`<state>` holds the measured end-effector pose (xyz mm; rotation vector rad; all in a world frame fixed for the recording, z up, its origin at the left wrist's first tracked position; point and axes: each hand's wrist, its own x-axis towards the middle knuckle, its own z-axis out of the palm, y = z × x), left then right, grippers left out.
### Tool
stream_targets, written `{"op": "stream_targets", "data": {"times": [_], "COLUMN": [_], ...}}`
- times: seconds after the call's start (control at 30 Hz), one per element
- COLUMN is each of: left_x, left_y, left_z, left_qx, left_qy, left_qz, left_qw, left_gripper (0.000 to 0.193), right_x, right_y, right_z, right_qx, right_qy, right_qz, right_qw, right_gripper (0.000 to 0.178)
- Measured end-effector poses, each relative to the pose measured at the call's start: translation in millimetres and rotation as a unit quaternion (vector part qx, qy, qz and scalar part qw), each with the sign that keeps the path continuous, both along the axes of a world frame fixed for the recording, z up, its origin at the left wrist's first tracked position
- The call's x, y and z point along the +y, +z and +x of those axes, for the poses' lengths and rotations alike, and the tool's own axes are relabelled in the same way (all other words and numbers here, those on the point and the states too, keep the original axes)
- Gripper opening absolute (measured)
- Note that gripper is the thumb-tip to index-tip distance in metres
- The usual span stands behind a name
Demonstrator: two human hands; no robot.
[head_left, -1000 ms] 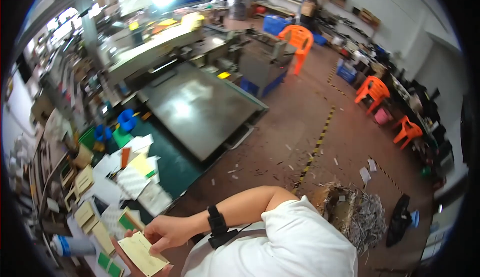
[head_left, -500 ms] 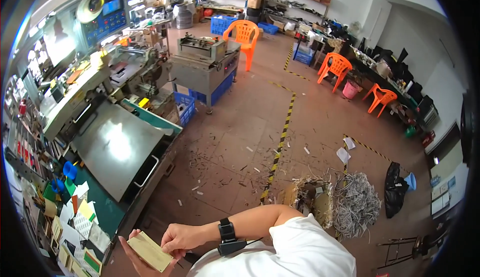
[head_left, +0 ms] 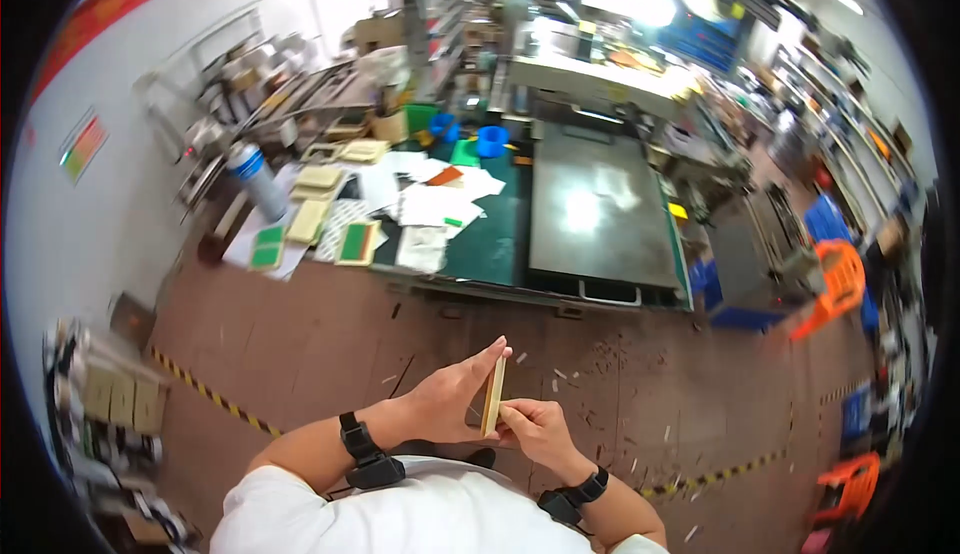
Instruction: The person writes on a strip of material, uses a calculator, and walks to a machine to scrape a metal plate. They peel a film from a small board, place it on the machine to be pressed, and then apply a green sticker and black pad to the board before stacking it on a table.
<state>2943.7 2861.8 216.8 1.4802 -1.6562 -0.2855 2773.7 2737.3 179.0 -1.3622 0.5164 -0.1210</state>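
Between my hands is a flat, cream-coloured rectangular block [head_left: 495, 394], seen almost edge-on and standing near upright. Its side shows a thin orange-brown layer. My left hand [head_left: 445, 394] supports it from the left, with the fingers running up along its face and the tips at its top end. My right hand [head_left: 540, 436] pinches the lower end from the right, thumb and fingers bent. Both hands are over the floor, short of the green-topped worktable [head_left: 490, 239]. What the left thumb does behind the block is hard to see.
On the worktable lie a large metal plate [head_left: 600, 204] with a handle, white papers [head_left: 425, 204], blue round containers [head_left: 491, 141] and several cream blocks [head_left: 317, 182]. A spray can [head_left: 258, 182] stands left. Orange chairs [head_left: 835, 284] are at right; scraps litter the floor.
My view has swung left, bringing the worktable to the front. The block, earlier seen on its broad face, is now turned edge-on. Both hands still hold it.
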Motion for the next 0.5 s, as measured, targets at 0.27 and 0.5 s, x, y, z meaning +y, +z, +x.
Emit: {"op": "stream_targets", "data": {"times": [0.27, 0.5], "left_x": [96, 180], "left_y": [-11, -14], "left_z": [2, -6], "left_qx": [-0.007, 0.039], "left_qy": [0.171, 0.257], "left_qz": [-0.043, -0.056], "left_qw": [0.984, 0.964], "left_gripper": [0.128, 0.134], "right_x": [43, 106], "right_y": [8, -6], "right_z": [60, 96], "right_qx": [-0.038, -0.062], "right_qy": [0.180, 0.276], "right_qz": [0.032, -0.123], "right_qw": [0.982, 0.951], "right_gripper": [0.019, 0.021]}}
